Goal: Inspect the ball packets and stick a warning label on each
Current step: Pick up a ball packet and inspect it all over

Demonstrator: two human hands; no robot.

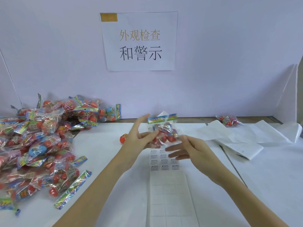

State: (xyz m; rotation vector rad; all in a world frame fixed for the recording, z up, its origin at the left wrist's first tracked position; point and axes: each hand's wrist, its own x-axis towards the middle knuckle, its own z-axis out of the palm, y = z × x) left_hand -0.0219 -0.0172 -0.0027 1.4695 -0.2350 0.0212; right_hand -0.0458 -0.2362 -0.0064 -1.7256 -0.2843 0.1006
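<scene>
Left hand [141,133] pinches the crinkly clear plastic packet of red balls [164,131], right hand [186,149] released; light, slippery film, best gripped by its stiff header.

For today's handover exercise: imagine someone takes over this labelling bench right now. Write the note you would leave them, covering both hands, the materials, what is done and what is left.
Left hand: fingers spread, touching the raised packet from the left; firm grip unclear.
Right hand: fingers straight, at the packet's lower right edge; blurred, so hold unclear.
Label sheet: flat on the table under the hands; only a few rows of warning labels remain, the near part is peeled.
Done: one packet lies apart at far right, probably finished.
Left: the big pile on the left, and a loose ball near the left hand.
</scene>
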